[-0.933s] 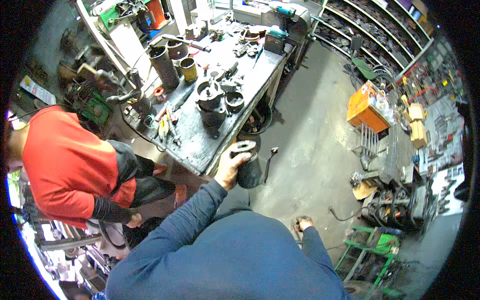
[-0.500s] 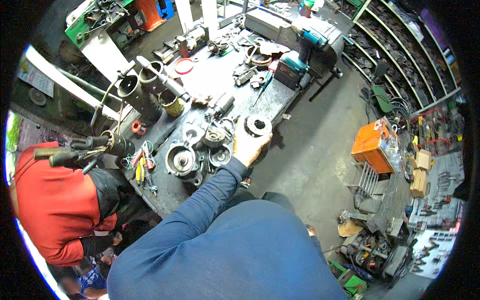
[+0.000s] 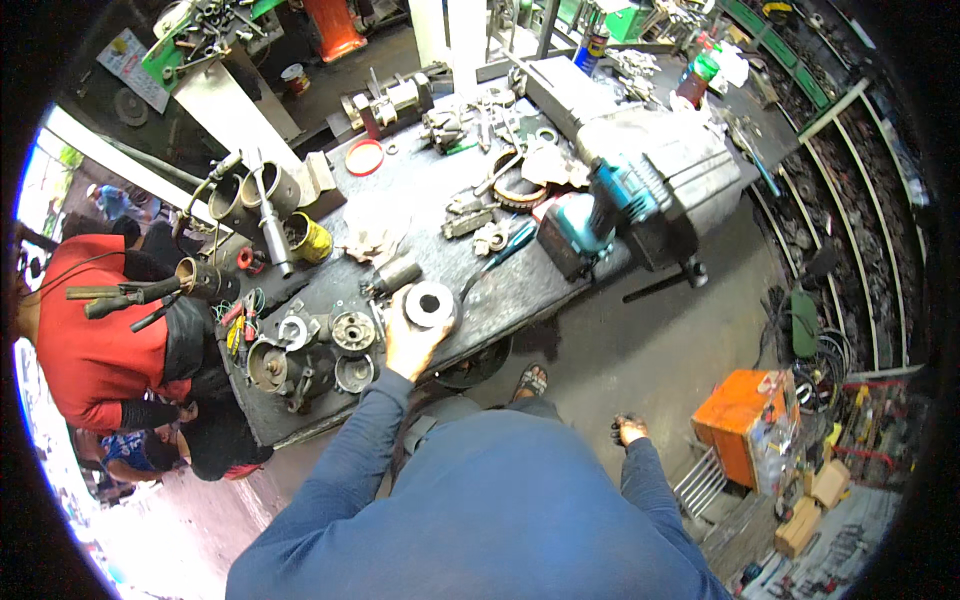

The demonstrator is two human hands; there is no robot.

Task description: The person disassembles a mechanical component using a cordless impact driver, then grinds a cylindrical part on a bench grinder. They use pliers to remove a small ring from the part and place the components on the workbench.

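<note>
My left hand [image 3: 410, 342] is closed on a round metal part with a dark centre hole [image 3: 430, 305], at the bench's front edge. Left of it sit a disc-shaped metal part with holes [image 3: 353, 332], a small round housing [image 3: 354, 373] and a larger open motor housing [image 3: 270, 368]. A metal cylinder [image 3: 397, 274] lies just beyond my hand. My right hand [image 3: 630, 430] hangs over the floor, away from the bench. Its fingers look curled and dark, and I cannot make out whether anything is in them.
On the bench [image 3: 400, 215] stand a vise [image 3: 660, 185], a teal power tool [image 3: 580, 232], a red ring [image 3: 364, 157] and a yellow can [image 3: 308, 238]. A person in red [image 3: 105, 340] is at the left. An orange box [image 3: 742, 425] and parts shelves [image 3: 850, 220] are at the right.
My view has turned toward the right end of the bench. My left hand still grips the round metal part. My right hand, mostly hidden before, now shows out from my side.
</note>
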